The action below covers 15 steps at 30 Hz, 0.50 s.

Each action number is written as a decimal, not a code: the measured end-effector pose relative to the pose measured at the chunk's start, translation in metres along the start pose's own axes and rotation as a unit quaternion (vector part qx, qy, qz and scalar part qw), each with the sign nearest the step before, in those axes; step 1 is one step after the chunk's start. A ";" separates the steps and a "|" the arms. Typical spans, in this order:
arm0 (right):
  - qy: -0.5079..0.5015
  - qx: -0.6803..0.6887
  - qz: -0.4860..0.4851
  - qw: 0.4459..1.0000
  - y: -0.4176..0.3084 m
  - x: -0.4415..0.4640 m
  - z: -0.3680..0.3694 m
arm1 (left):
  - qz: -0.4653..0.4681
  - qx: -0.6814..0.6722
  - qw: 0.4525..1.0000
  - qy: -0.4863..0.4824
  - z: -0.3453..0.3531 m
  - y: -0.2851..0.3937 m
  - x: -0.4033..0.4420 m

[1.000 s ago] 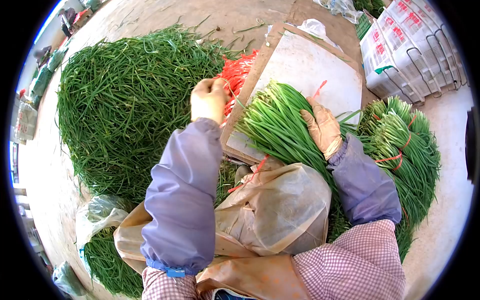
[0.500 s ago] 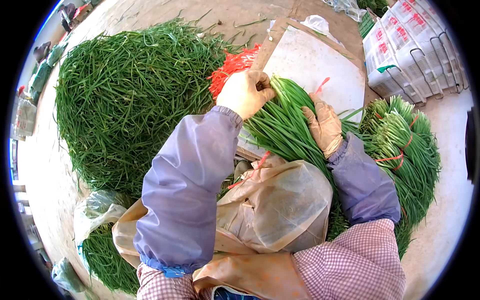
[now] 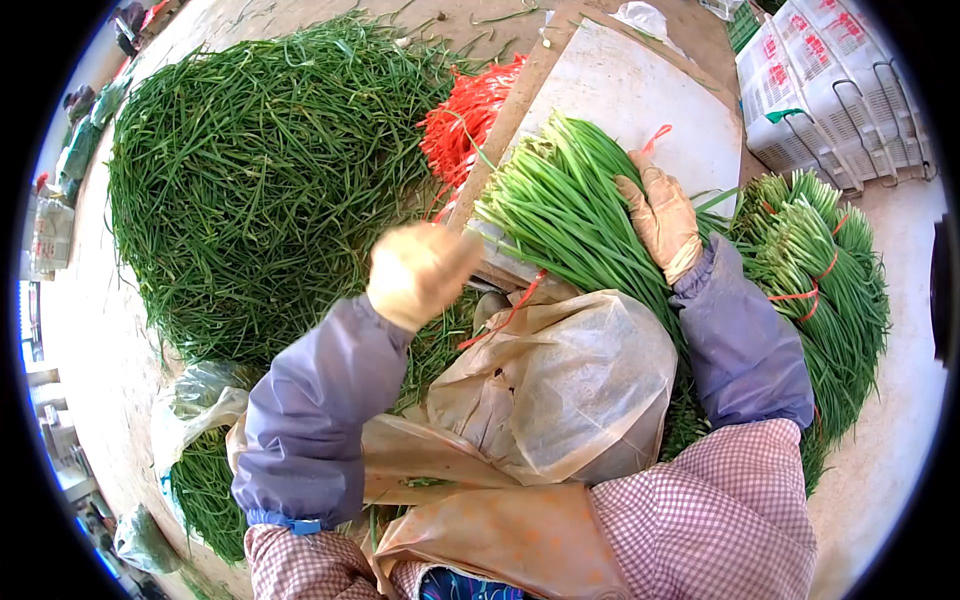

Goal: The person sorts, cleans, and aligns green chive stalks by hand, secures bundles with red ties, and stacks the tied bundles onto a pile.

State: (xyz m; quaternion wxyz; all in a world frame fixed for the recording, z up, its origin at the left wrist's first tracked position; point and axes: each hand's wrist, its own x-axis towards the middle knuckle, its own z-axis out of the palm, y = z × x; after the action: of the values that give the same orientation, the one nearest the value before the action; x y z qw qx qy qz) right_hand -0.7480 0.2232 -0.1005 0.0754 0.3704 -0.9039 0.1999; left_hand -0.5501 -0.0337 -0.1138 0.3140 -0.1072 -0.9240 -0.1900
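Note:
A loose bunch of garlic chives (image 3: 590,215) lies across a white board (image 3: 610,85), pale ends toward the far left. My right hand (image 3: 663,222), in a tan glove, holds the bunch along its right side, fingers curved over the stalks. A red tie (image 3: 656,136) sticks up by its fingertips; whether the hand grips it I cannot tell. My left hand (image 3: 422,275), also gloved, is apart from the bunch, left of the board's near corner. Motion smears its fingers, so anything in them is hidden. Another red tie (image 3: 510,315) hangs below the board's near edge.
A big heap of loose chives (image 3: 260,190) lies on the left. Red ties (image 3: 470,115) are piled beside the board. Tied chive bundles (image 3: 815,270) stand at right, with white crates (image 3: 825,85) behind. A plastic-like apron (image 3: 560,390) covers my lap.
My left hand has let go of the bunch's pale ends and moved left and nearer me. The pale ends now spread wider. My right hand stays on the bunch.

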 end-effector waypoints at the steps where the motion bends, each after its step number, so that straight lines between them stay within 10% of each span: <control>1: -0.015 0.022 0.007 1.000 0.002 0.001 0.000 | 0.068 0.023 0.996 -0.054 -0.002 0.007 -0.005; 8: -0.049 0.349 0.167 0.921 0.044 0.024 -0.009 | 0.123 -0.023 0.981 -0.145 0.029 0.030 0.008; 15: -0.136 0.154 0.361 0.910 0.095 0.083 -0.008 | 0.103 -0.074 0.985 -0.119 0.038 0.023 -0.001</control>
State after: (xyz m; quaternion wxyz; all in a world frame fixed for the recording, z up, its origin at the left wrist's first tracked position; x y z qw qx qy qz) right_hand -0.8740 0.2351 -0.0985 -0.1838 0.0495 -0.9356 0.2974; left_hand -0.5628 0.0029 -0.1357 0.2108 -0.2471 -0.9221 -0.2104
